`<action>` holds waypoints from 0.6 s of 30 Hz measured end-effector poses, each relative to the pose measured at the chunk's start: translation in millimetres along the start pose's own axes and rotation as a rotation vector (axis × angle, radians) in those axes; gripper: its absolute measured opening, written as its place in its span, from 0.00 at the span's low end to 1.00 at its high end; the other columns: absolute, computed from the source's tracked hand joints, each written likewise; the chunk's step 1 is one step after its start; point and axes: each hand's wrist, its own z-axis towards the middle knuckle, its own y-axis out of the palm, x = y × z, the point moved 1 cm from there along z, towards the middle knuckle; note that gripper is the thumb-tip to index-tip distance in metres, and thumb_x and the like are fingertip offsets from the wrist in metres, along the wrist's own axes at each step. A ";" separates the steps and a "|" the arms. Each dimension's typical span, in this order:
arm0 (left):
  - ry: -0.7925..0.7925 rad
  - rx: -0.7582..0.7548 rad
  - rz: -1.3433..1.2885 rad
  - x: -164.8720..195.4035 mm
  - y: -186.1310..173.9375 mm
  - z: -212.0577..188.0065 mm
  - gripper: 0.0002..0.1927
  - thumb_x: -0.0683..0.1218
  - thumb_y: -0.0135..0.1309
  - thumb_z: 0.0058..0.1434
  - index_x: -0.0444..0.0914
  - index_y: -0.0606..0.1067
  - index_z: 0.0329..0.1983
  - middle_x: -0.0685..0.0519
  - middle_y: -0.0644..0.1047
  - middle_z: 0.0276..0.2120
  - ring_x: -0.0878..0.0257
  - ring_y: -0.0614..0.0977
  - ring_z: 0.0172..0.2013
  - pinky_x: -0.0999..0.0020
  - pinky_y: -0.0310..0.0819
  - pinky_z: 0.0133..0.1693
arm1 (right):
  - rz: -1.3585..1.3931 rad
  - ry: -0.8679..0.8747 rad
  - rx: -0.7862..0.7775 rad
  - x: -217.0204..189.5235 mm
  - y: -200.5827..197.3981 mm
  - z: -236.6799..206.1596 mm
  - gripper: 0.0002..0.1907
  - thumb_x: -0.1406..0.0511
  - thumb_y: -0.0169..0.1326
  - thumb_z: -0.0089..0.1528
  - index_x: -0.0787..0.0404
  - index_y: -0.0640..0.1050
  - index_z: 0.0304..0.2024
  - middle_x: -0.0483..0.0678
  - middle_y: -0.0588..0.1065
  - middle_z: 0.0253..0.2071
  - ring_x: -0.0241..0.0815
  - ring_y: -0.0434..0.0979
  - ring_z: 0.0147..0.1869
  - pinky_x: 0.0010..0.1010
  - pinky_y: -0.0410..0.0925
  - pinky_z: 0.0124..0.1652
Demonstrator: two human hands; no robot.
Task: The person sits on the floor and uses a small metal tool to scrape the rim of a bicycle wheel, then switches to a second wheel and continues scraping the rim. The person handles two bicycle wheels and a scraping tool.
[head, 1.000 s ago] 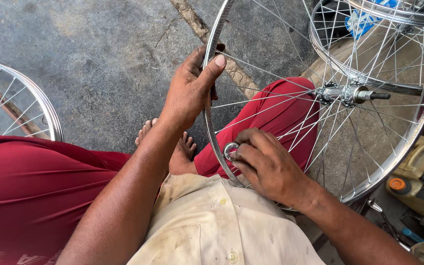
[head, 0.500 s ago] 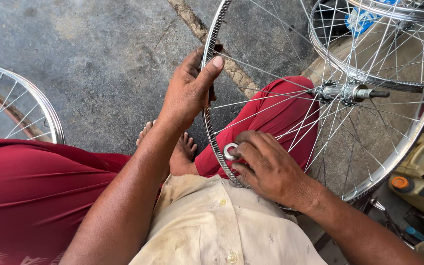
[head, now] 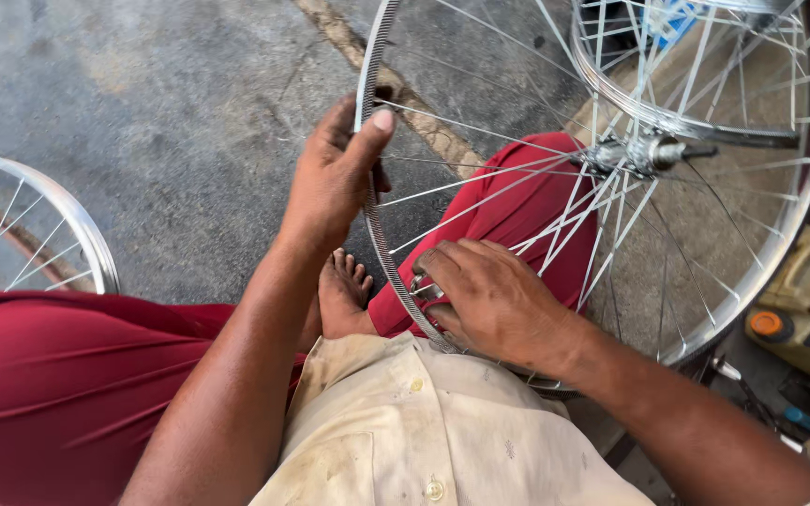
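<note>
- Gripping the rim of a spoked bicycle wheel, the left hand has its fingers curled round the metal edge and the thumb laid along the outer face, firmly closed on it above the bare foot.
- Lower on that rim, the right hand lies palm down over the spokes, fingers bent and partly closed; a small round metal tool, seemingly a spoke key, peeps out by its fingertips at the rim's inner edge, though how it is gripped is hidden.
- By the look of it, the step in hand is tightening or truing a spoke where it meets the rim, with the left hand steadying the wheel.
- A next move would likely call for a small, measured twist of the key, the rim kept from turning, then a slight rotation of the wheel to bring the neighbouring spoke under the fingers.
- Resting across the lap, the wheel stands nearly upright on edge over the red cloth and the pale shirt; its plane runs from the lap away toward the top of the view.
- Its hub sits right of the rim section being held, the axle pointing out sideways to the right, across the wheel's plane.
- Beyond the hub leans a second wheel; a third rim lies far left of the held rim on the grey ground.
- Right of the wheel's lower edge stands a yellowish can with an orange cap.
</note>
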 end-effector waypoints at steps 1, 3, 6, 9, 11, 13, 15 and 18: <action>-0.002 -0.004 -0.006 -1.0 -1.5 -0.1 0.27 0.57 0.56 0.68 0.36 0.73 0.63 0.58 0.73 0.31 0.70 0.75 0.24 0.73 0.73 0.26 | 0.047 -0.071 0.073 -0.2 -4.3 -2.8 0.28 0.64 0.63 0.50 0.68 0.72 0.51 0.57 0.71 0.48 0.56 0.75 0.50 0.45 0.70 0.49; -0.012 -0.013 -0.008 -2.8 -4.0 -0.6 0.25 0.55 0.56 0.68 0.36 0.73 0.63 0.57 0.72 0.32 0.69 0.75 0.25 0.72 0.74 0.27 | 0.130 -0.036 0.052 -0.1 -7.3 -7.3 0.23 0.66 0.63 0.55 0.66 0.73 0.49 0.55 0.70 0.45 0.53 0.74 0.49 0.43 0.70 0.49; -0.025 -0.025 0.004 -4.8 -7.5 -2.0 0.25 0.52 0.56 0.68 0.37 0.71 0.65 0.57 0.72 0.32 0.69 0.75 0.26 0.72 0.75 0.29 | 0.225 0.042 -0.008 -1.4 -4.2 -11.4 0.17 0.67 0.64 0.57 0.62 0.74 0.47 0.52 0.70 0.43 0.50 0.75 0.46 0.42 0.70 0.48; -0.031 -0.008 0.001 -6.8 -11.1 -0.8 0.24 0.48 0.56 0.67 0.37 0.70 0.64 0.58 0.72 0.32 0.70 0.74 0.29 0.72 0.76 0.32 | 0.231 0.051 -0.039 0.6 -1.7 -11.5 0.15 0.69 0.63 0.56 0.60 0.75 0.44 0.50 0.69 0.41 0.48 0.75 0.46 0.41 0.71 0.48; -0.056 0.015 -0.031 -8.9 -11.9 1.7 0.21 0.47 0.57 0.67 0.35 0.72 0.61 0.57 0.70 0.29 0.70 0.73 0.28 0.71 0.75 0.32 | 0.234 0.051 -0.078 5.1 -4.5 -10.6 0.15 0.69 0.63 0.55 0.61 0.75 0.44 0.50 0.69 0.40 0.48 0.75 0.45 0.40 0.72 0.45; -0.066 0.034 -0.031 -11.3 -10.7 3.4 0.18 0.46 0.58 0.67 0.35 0.70 0.56 0.57 0.71 0.30 0.70 0.72 0.27 0.70 0.75 0.31 | 0.278 0.076 -0.163 12.0 -12.0 -9.2 0.17 0.67 0.65 0.55 0.64 0.76 0.44 0.52 0.69 0.39 0.48 0.75 0.42 0.40 0.72 0.38; -0.070 0.043 -0.034 -12.5 -9.0 3.8 0.17 0.46 0.59 0.66 0.35 0.69 0.52 0.57 0.71 0.29 0.69 0.72 0.26 0.70 0.76 0.31 | 0.293 0.256 -0.116 18.1 -21.6 -7.6 0.14 0.66 0.65 0.58 0.62 0.77 0.43 0.49 0.71 0.41 0.44 0.78 0.42 0.35 0.75 0.38; -0.066 0.021 -0.047 -11.6 -6.1 3.6 0.16 0.45 0.59 0.65 0.37 0.68 0.50 0.57 0.70 0.28 0.69 0.72 0.25 0.69 0.76 0.30 | 0.175 0.236 0.229 18.5 -33.6 -3.7 0.13 0.67 0.66 0.60 0.63 0.78 0.45 0.50 0.74 0.46 0.44 0.79 0.50 0.34 0.76 0.47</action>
